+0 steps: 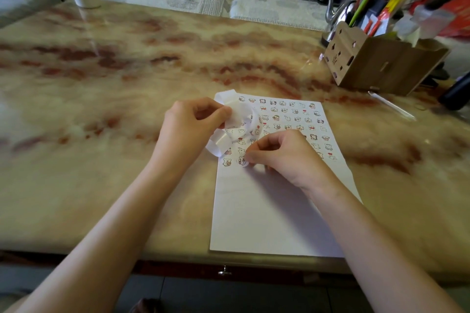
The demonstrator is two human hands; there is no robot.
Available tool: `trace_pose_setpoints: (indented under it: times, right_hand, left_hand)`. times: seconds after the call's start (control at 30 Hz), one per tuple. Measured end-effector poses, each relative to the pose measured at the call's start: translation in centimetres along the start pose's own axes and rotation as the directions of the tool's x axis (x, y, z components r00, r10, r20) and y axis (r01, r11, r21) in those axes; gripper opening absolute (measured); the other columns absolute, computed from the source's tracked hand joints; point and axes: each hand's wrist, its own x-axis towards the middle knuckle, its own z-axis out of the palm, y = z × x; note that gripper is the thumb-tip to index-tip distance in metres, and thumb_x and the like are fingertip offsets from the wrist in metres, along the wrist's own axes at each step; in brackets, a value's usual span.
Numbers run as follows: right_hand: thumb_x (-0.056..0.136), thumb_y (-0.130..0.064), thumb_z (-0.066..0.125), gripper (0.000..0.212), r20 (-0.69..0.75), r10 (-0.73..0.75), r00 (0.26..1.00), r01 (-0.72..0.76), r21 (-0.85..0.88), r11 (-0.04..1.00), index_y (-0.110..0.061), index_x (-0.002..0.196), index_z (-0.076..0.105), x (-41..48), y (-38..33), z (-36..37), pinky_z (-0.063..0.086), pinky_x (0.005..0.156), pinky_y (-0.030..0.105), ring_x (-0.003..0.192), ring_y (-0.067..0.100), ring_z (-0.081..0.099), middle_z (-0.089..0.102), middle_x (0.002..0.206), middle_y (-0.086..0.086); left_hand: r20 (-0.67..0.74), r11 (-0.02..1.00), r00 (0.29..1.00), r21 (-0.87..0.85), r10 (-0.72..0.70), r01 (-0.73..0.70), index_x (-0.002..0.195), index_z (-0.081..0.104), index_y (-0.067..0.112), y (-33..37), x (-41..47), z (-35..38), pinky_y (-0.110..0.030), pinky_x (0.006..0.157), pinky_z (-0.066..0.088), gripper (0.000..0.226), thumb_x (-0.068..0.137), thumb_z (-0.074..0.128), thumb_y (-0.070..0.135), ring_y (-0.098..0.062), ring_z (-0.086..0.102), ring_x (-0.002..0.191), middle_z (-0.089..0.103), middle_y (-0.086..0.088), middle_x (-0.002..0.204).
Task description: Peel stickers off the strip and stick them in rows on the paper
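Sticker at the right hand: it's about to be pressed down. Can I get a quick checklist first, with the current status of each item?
1. Is the sticker over the paper, at the fingertips of the right hand: ok.
2. Is it level with the neighbour sticker to its left: ok, roughly.
3. Is the sticker lying flat: cannot tell, its lower edge is blurred.
4. Grip of the left hand on the strip: ok.
5. Is the strip clear of the landing spot: ok, its loops sit over finished rows.
6. Bare paper below for further rows: ok.
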Motion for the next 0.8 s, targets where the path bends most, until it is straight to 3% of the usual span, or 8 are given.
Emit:
trace_pose_setpoints:
  times: [0.2,0.57,0.8]
  right_hand:
    - [0.072,-0.009,0.073,0.003,-0.015,-0.011,1.0,0.01,-0.009,1.0,-0.01,0.07,0.075,0.1,0.2,0.2,0.027,0.044,0.019,0.051,0.014,0.037,0.062,0.065,0.007]
    - [0.07,-0.017,0.072,0.004,-0.089,-0.063,0.994,0.052,-0.119,0.992,-0.015,0.067,0.072,0.6,1.2,1.0,0.03,0.053,0.024,0.042,0.002,0.041,0.056,0.048,-0.014]
    - [0.069,-0.018,0.07,0.004,-0.117,-0.099,0.988,0.082,-0.145,0.986,-0.015,0.068,0.069,0.9,1.7,1.4,0.041,0.058,0.029,0.054,0.007,0.05,0.062,0.057,-0.01]
  left_hand:
    - [0.002,1.0,1.0,-0.006,-0.001,0.001,0.079,0.073,0.02,0.0,-0.1,0.0,-0.021,0.077,0.052,0.013,0.087,0.064,0.023,0.001,0.065,0.069,0.073,0.008,0.073]
    - [0.001,1.0,1.0,0.002,0.005,-0.005,0.082,0.074,0.018,0.0,-0.1,-0.1,-0.024,0.08,0.052,0.013,0.087,0.063,0.023,-0.002,0.067,0.074,0.074,0.006,0.076]
    - [0.001,1.0,1.0,-0.002,0.001,-0.001,0.082,0.074,0.018,0.0,0.0,-0.1,-0.026,0.081,0.053,0.013,0.088,0.063,0.023,-0.003,0.067,0.074,0.074,0.006,0.076]
